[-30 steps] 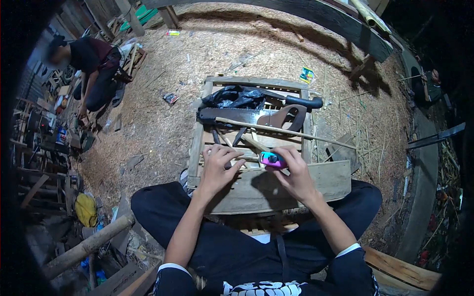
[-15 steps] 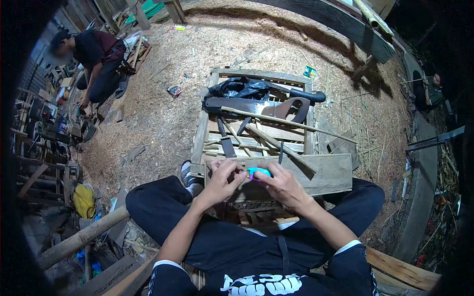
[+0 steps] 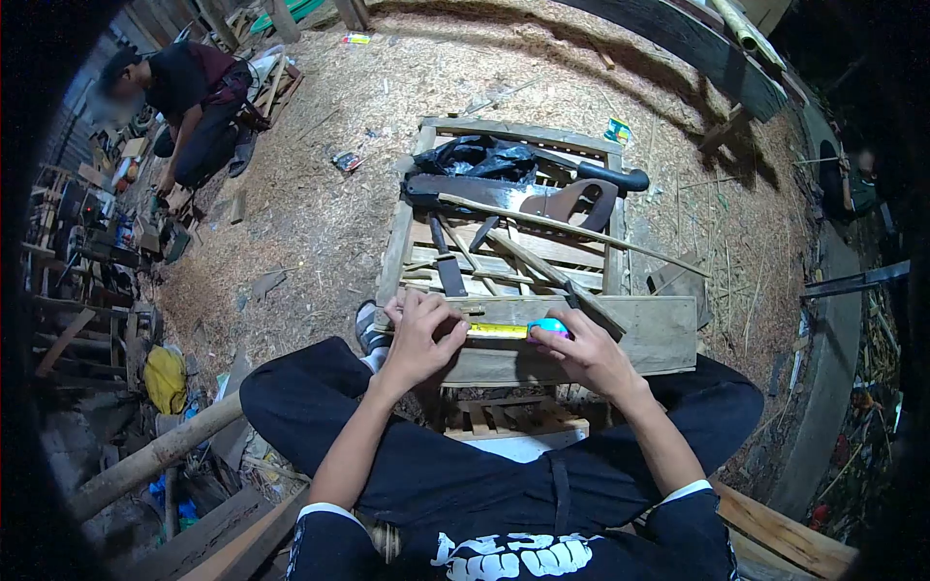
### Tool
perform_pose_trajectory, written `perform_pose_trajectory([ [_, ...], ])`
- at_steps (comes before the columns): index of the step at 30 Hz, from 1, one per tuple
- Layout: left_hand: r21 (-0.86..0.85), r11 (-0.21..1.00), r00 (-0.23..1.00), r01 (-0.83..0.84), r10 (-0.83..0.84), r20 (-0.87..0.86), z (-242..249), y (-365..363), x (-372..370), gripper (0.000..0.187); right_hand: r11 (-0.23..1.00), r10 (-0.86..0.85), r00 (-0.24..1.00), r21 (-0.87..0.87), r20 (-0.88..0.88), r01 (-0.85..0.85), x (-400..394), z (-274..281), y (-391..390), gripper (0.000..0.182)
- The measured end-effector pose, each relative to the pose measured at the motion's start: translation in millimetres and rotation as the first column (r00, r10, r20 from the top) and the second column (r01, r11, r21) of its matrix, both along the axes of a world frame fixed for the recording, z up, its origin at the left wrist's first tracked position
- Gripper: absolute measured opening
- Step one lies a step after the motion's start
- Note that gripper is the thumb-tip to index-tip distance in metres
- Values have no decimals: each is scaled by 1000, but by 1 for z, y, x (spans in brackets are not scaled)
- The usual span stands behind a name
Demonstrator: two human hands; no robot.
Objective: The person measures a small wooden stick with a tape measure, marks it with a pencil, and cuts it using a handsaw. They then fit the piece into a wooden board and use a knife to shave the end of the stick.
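Observation:
A wooden board [image 3: 659, 334] lies crosswise over my lap, at the near end of a slatted wooden stand. My right hand [image 3: 591, 358] is closed round the blue case of a tape measure [image 3: 549, 329] on the board. From it a short length of yellow tape [image 3: 497, 330] runs left along the board. My left hand [image 3: 418, 339] is at the board's left end, fingers bent over the tape's end, which they hide. A slim dark piece [image 3: 572, 294] shows just above my right fingers.
On the slatted stand [image 3: 392, 257] lie a handsaw [image 3: 572, 205], a black plastic bag [image 3: 475, 160], a chisel-like tool [image 3: 449, 271] and several wood sticks [image 3: 620, 237]. A person [image 3: 199, 116] crouches at far left; another [image 3: 848, 179] is at far right. Wood shavings cover the ground.
The yellow tape is now drawn out between my hands. My left hand has moved left to the board's end, and my right hand with the case a little right.

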State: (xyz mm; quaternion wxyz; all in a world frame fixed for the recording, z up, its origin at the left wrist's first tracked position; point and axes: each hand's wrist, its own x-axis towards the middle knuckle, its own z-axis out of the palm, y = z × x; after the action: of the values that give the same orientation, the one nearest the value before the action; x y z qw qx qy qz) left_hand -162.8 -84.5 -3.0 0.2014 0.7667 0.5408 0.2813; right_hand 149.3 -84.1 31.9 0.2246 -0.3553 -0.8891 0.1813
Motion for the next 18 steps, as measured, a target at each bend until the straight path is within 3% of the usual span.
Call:
perform_pose_trajectory([
  [5,-53,999,999,1,1,49,11,3,2,22,1000,-28,1000,3,-2,28,7,6,0,47],
  [8,17,999,997,29,-30,65,9,5,-3,29,999,-44,999,25,9,44,10,9,4,49],
  [18,82,994,996,76,-72,-59,7,5,-7,37,1000,-29,999,11,46,28,5,7,5,47],
])
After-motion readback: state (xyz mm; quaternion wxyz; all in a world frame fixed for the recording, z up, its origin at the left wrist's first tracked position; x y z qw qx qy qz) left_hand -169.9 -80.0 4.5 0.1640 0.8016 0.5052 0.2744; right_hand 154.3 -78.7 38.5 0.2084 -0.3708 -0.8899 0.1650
